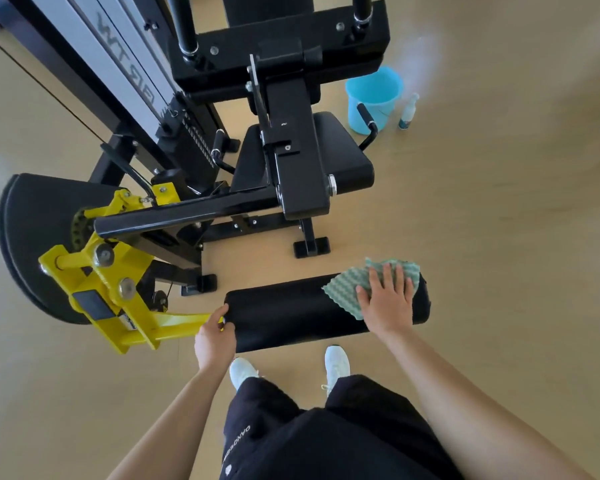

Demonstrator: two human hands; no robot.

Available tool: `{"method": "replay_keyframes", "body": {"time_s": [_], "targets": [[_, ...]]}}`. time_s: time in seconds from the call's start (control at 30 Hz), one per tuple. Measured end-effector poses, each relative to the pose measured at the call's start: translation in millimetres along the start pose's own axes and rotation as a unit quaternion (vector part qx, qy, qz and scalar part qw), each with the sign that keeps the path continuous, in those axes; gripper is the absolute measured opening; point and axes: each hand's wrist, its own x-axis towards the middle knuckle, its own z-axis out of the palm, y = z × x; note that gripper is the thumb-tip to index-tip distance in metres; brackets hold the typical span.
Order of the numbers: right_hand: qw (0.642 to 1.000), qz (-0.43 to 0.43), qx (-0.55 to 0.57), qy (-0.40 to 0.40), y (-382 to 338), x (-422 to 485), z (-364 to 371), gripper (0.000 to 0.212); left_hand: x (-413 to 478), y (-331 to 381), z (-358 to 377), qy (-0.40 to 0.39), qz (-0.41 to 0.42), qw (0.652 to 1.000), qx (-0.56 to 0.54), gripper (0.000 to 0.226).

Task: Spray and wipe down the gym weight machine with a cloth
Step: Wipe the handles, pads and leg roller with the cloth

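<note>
At bottom centre, black trousers [326,438] and white shoes [336,362] are seen. Just above, the black roller pad [291,313] of the weight machine [293,168] is gripped at its left end by the left hand [213,336], fingers curled round it. At the pad's right end, a green-and-white cloth [342,289] is pressed flat under the right hand [388,299], fingers straight and spread. A blue bucket [374,98] and spray bottle [407,110] are seen side by side on the floor at upper right.
</note>
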Motion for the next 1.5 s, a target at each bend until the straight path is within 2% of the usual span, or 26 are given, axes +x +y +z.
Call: {"method": "replay_keyframes", "body": {"time_s": [0.13, 0.27, 0.4, 0.53, 0.67, 0.8, 0.9, 0.97, 1.07, 1.13, 1.23, 1.33, 1.5], "targets": [[0.996, 0.091, 0.007, -0.011, 23, 13, -12, 0.068, 6, 5, -4, -0.002, 0.028, 0.999, 0.026, 0.043], [0.995, 0.091, 0.021, -0.023, -3, 14, -11, 0.060, 13, 10, -6, -0.023, 0.053, 0.996, 0.064, 0.050], [0.998, -0.011, 0.008, -0.055, -49, 3, -1, 0.056, 18, 10, -6, -0.046, 0.047, 0.994, 0.091, 0.052], [0.988, -0.127, 0.006, -0.090, -104, -16, 13, 0.053, 6, 1, -5, -0.027, 0.026, 0.998, 0.054, 0.051], [0.962, -0.240, -0.012, -0.133, -149, -35, 28, 0.055, -12, -17, -5, -0.021, -0.001, 1.000, 0.016, 0.046], [0.922, -0.344, -0.059, -0.169, -179, -49, 42, 0.063, -25, -34, -12, -0.064, -0.006, 0.998, 0.001, 0.039], [0.898, -0.393, -0.074, -0.182, -182, -54, 49, 0.069, -29, -52, -18, -0.105, 0.013, 0.994, 0.017, 0.046], [0.895, -0.405, -0.072, -0.171, -173, -52, 51, 0.071, -25, -62, -22, -0.127, 0.019, 0.992, 0.012, 0.054], [0.909, -0.384, -0.066, -0.147, -147, -44, 49, 0.064, -20, -57, -27, -0.126, 0.002, 0.992, 0.002, 0.050], [0.929, -0.345, -0.046, -0.125, -128, -40, 44, 0.061, -13, -46, -32, -0.081, 0.007, 0.997, 0.012, 0.042], [0.963, -0.258, -0.022, -0.075, -96, -33, 36, 0.081, 5, -27, -35, -0.040, 0.017, 0.999, 0.025, 0.044], [0.991, -0.131, -0.011, -0.021, -65, -24, 26, 0.085, 23, -7, -32, -0.048, 0.017, 0.998, 0.028, 0.049], [0.999, 0.020, 0.010, 0.024, -13, -8, 9, 0.070, 25, 8, -14, -0.091, 0.046, 0.994, 0.043, 0.057]]}}
